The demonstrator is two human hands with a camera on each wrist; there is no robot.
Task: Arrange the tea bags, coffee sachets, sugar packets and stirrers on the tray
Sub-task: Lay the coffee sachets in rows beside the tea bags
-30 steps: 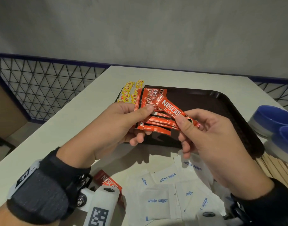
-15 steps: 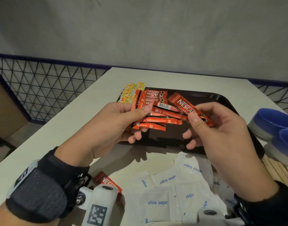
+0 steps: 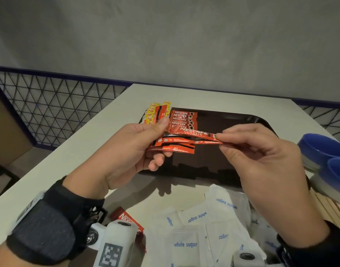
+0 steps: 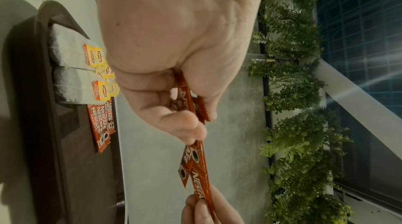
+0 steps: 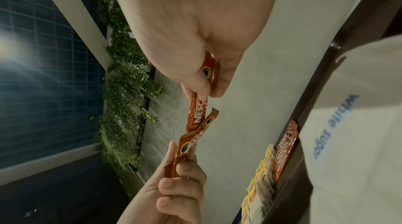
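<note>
Your left hand (image 3: 125,151) grips a fan of coffee sachets (image 3: 173,145) above the tray (image 3: 242,120); your right hand (image 3: 261,160) pinches the top sachet (image 3: 194,132) by its far end.

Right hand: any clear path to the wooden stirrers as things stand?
Probably not right away. The right hand is pinching a Nescafe sachet that the left hand also holds. The wooden stirrers lie just beside its wrist, partly under the blue bowls; nothing else blocks them.
</note>
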